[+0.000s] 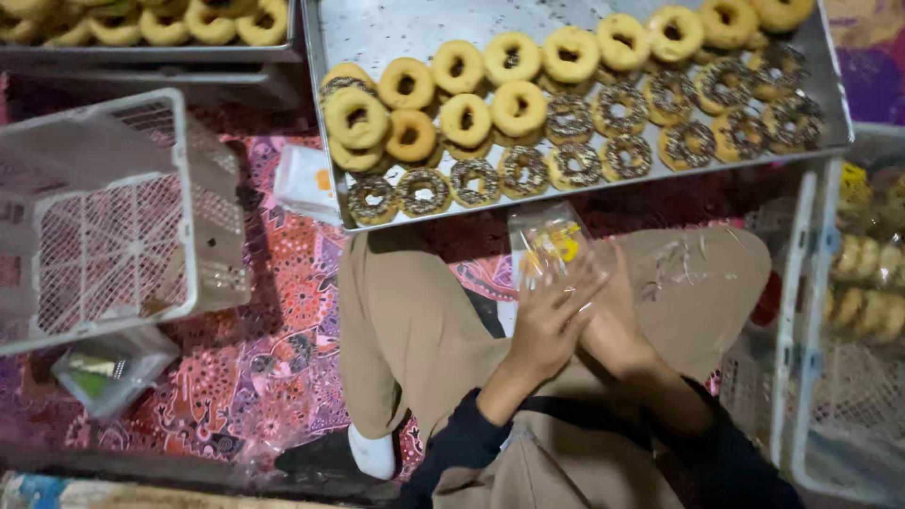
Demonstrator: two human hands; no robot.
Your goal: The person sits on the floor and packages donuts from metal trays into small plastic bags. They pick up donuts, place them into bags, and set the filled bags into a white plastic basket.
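My left hand (pixel 551 316) and my right hand (pixel 613 325) are pressed together over my lap, rubbing a small clear plastic bag (pixel 547 243) with a yellow print between the palms. The bag's top sticks out above my fingers. Just beyond the bag lies a large metal tray (pixel 386 28) holding rows of plain glazed donuts (pixel 514 106) and sprinkle-covered chocolate donuts (pixel 575 165). I sit cross-legged in tan trousers on a patterned red mat.
An empty white plastic crate (pixel 113 217) lies tilted at the left, with a small clear box (pixel 108 372) below it. A second tray of plain donuts (pixel 151 24) sits top left. At right, a white crate (pixel 848 283) holds bagged donuts. A pack of bags (pixel 304 179) lies beside the tray.
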